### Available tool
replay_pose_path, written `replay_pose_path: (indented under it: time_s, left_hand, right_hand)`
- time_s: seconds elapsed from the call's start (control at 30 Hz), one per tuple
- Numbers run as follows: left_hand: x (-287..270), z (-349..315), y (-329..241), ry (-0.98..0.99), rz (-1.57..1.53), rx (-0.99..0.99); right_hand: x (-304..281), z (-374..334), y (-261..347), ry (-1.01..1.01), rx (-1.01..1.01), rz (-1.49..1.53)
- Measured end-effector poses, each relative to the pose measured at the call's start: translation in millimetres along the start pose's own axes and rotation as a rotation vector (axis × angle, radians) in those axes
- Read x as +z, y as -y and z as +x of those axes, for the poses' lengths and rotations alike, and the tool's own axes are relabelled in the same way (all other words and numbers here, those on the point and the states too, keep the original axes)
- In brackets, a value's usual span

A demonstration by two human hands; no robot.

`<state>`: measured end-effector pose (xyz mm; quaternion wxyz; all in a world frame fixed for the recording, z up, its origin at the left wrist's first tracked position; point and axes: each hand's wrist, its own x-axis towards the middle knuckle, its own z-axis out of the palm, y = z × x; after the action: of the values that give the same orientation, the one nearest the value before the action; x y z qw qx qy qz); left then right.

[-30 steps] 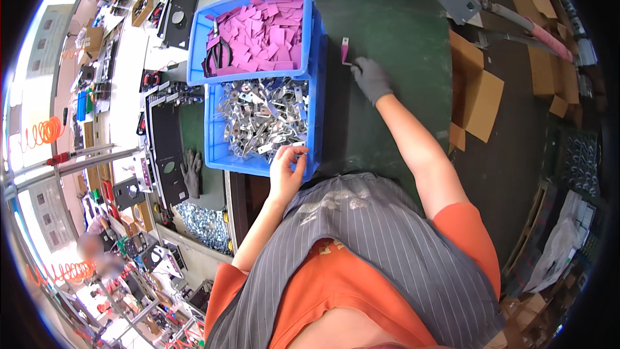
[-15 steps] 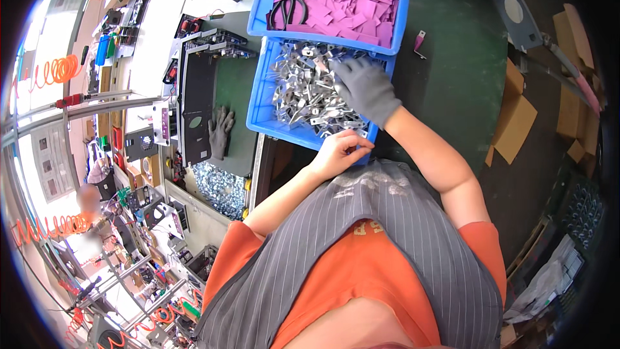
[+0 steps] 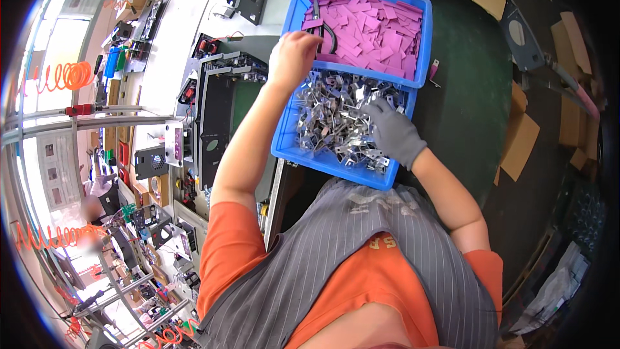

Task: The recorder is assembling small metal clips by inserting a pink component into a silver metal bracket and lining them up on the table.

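Observation:
Two blue bins stand end to end in front of me. The far bin (image 3: pixel 424 39) holds many flat pink strips (image 3: pixel 381 35) and a black-handled hand tool (image 3: pixel 328 40). In the near bin (image 3: pixel 279 144) lies a heap of small bent metal brackets (image 3: pixel 332 116). My bare left hand (image 3: pixel 294 59) is at the far bin's left side, beside the tool, its fingers curled in; whatever they may hold is hidden. Over the right of the heap, my right hand (image 3: pixel 397 134) wears a grey glove, fingers bent down among the brackets. Its fingertips are hard to make out.
One bracket with a pink strip on it (image 3: pixel 434 72) lies on the dark green surface right of the bins. Black panels with assembled parts (image 3: pixel 216 123) stand at the left. Cardboard (image 3: pixel 516 132) lies at the right. Further left, a person is at another bench.
My left hand has gone from the near bin's front edge up to the far bin's left side. The right hand's fingers have bent in over the brackets. The whole view has shifted.

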<state>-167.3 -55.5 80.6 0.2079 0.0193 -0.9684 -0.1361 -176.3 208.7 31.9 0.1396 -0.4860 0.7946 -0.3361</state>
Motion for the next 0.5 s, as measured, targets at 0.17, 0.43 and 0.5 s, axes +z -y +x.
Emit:
replay_pose_path:
  time_s: [0.17, 0.43, 0.5]
  left_hand:
    - [32.1, 40.1, 46.8, 0.102, 0.361, 0.022]
    - [14.0, 38.4, 22.7, 0.171, -0.160, -0.424]
    - [2.5, 15.2, -7.0, 0.171, -0.617, -0.497]
  right_hand:
    - [-0.4, -12.2, -8.9, 0.099, 0.250, -0.261]
    - [-32.6, -22.1, 2.5, 0.166, 0.065, 0.027]
    - [-53.0, -23.5, 2.4, 0.130, 0.025, 0.141]
